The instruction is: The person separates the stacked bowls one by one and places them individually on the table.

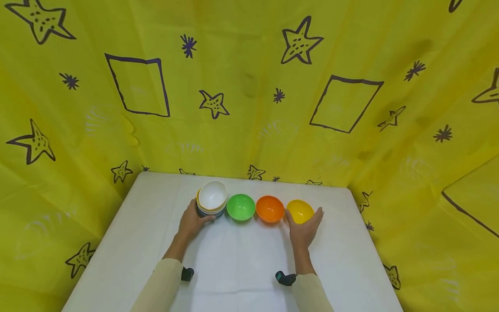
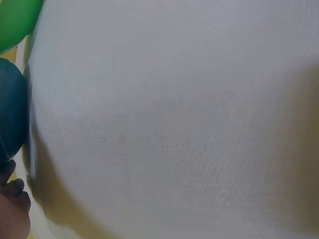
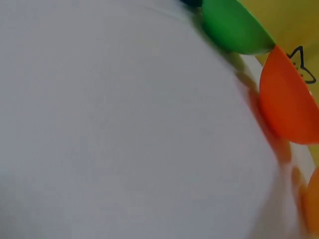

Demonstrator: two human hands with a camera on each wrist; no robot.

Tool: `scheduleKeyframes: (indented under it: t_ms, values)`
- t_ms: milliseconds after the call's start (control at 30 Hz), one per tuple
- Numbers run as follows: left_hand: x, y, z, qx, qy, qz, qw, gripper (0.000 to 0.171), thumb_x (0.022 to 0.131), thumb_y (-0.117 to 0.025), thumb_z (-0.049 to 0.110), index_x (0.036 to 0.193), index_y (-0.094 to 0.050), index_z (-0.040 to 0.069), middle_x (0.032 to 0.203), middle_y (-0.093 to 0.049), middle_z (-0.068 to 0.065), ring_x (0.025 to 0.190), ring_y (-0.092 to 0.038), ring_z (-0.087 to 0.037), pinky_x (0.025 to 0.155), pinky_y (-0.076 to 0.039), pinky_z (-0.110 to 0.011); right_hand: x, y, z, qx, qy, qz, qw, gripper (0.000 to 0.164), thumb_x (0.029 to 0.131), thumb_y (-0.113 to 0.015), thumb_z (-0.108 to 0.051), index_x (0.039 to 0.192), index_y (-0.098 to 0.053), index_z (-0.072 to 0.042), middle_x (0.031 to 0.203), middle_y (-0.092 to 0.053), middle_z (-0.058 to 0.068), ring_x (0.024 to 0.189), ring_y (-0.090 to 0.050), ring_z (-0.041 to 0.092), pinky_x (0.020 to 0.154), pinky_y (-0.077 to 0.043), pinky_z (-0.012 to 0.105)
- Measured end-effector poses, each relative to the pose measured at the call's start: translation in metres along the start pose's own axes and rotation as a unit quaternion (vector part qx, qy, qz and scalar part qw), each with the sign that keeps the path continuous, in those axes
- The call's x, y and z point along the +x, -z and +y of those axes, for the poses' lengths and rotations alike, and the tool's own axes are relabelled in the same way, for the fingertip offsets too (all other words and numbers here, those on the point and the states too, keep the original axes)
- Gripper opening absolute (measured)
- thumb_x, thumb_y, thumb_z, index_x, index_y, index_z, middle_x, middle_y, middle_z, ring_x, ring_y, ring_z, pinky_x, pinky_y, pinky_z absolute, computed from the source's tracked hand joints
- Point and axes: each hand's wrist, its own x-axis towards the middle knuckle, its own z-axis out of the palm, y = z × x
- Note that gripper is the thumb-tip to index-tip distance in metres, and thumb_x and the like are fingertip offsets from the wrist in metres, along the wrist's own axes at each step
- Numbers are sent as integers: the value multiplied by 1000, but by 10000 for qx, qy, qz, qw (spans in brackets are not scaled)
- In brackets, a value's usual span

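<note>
Bowl stack, left: left hand gripping. Green bowl. Orange bowl. Yellow bowl, right: right hand spread around, contact unclear.

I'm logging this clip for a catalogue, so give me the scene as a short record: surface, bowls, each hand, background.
Surface: white tabletop
Row, left to right: stack of bowls, green bowl, orange bowl, yellow bowl
Stack: white bowl on top, blue bowl lowest
Left hand: holds the stack
Right hand: spread around the yellow bowl's near side; grip unclear
Background: yellow curtain with dark outlined stars
</note>
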Motion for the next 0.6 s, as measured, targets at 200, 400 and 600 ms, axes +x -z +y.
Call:
scheduleKeyframes:
  t_ms: [200,400,600]
  values:
    - [-1,1,1,27,23,-4,10000,109,80,-94,34,159,-30,-5,160,-40,-30,148,-37,-47,122,-31,-59,2,-10,-41,544,806,-122,9952,119,83,-90,-42,168,-15,-6,173,-16,19,159,-16,37,128,-17,54]
    - [-2,2,2,34,-55,34,10000,107,80,-95,32,157,-32,-7,158,-41,-31,147,-39,-48,121,-32,-59,-6,-33,-89,1060,1247,-870,9827,117,83,-89,-49,168,-19,-10,174,-21,10,158,-21,31,127,-21,53]
    - [-3,3,2,8,-66,22,10000,105,80,-94,31,158,-32,-5,158,-42,-29,148,-39,-46,122,-32,-58,-20,-59,-136,879,1603,-1850,9656,119,81,-89,-53,167,-21,-6,172,-24,13,157,-25,34,126,-25,56]
